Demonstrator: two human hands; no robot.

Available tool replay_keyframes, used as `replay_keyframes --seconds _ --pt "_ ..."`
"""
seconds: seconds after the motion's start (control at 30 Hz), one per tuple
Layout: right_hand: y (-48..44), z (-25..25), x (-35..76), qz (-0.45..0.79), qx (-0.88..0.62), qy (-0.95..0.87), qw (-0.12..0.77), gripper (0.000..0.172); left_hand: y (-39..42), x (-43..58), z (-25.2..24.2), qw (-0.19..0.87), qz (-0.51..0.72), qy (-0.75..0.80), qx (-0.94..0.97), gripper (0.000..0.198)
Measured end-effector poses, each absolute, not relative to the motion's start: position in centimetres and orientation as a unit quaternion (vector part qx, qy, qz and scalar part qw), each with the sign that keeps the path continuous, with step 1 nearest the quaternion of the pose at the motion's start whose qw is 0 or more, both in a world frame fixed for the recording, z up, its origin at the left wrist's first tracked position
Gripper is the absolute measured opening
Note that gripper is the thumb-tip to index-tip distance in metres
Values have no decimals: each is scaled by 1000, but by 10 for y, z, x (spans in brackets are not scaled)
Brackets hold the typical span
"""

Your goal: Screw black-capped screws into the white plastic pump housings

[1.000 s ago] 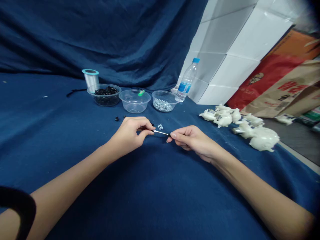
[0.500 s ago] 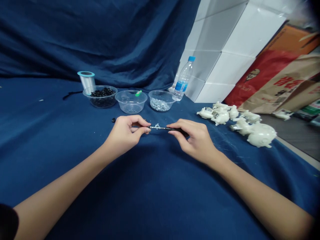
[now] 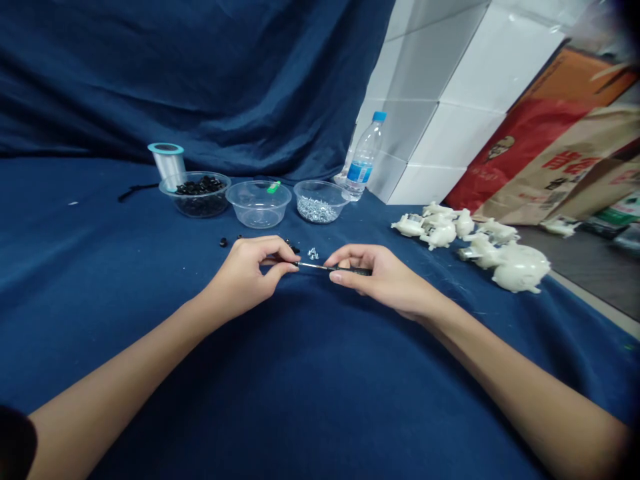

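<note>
- Holding a slim screwdriver (image 3: 325, 267) in the right hand (image 3: 380, 273), fingers closed round its black handle, long axis level, tip pointing left
- Pinching at that tip with the left hand (image 3: 247, 270), nearly closed; any held item hidden
- Lying just beyond the shaft: screws (image 3: 313, 253)

The left forearm (image 3: 125, 373) and right forearm (image 3: 520, 380) reach inward from the lower corners, the left hand (image 3: 245, 273) pinching thumb against forefinger, the right hand (image 3: 383, 277) turned palm-down with fingers (image 3: 350, 257) lightly curled, both sets of fingertips pointing toward each other, near but not touching.
</note>
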State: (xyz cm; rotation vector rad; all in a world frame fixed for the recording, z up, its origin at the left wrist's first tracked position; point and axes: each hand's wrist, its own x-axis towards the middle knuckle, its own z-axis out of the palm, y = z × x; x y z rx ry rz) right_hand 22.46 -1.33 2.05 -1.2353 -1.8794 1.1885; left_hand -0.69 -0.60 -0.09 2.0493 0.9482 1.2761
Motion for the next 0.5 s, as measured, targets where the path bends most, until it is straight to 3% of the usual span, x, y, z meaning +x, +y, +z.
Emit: replay_keyframes --seconds 0.17,0.3,0.4,0.5 --pt "-12 17 227 123 -357 -846 377 10 -5 -2 -5 326 492 388 708 5" --pt "-16 13 230 -36 -281 -886 367 16 -7 0 -2 339 497 390 697 5" --pt "-19 12 228 -32 -291 -884 365 18 -9 -1 1 319 497 385 709 3" --pt "-21 14 223 93 -352 -857 364 19 -9 -3 2 281 486 372 739 3"
